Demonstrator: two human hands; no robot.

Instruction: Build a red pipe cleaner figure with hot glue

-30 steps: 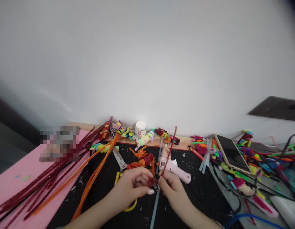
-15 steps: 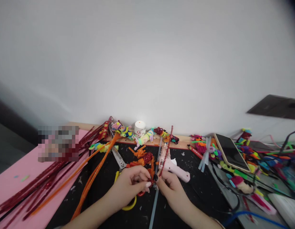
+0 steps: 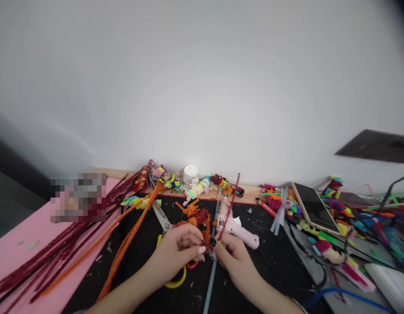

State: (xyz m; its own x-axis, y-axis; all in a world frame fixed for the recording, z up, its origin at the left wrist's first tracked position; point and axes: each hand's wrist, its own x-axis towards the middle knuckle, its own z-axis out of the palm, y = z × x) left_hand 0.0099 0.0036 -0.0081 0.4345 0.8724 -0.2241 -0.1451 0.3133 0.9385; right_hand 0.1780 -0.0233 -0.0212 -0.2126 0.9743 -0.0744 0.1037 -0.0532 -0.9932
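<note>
A red tinsel pipe cleaner rises slantwise from between the thumb and fingers of my right hand, which is closed on it. Its lower end runs toward my left hand, pinched on a small red tinsel piece whose shape is mostly hidden by the fingers. Just behind my hands lies an orange and red pipe cleaner figure. Yellow-handled scissors lie partly under my left hand. A pale pink glue gun rests beyond my right hand, and a clear glue stick lies beneath both hands.
Long red pipe cleaners and orange ones spread across the left. Along the back stand a white cup and several colourful figures. On the right are a phone, a bundle of glue sticks, cables and more pipe cleaners.
The upright end of the red pipe cleaner leans slightly further right. My left fingers have shifted a little around the red piece; both hands stay close together.
</note>
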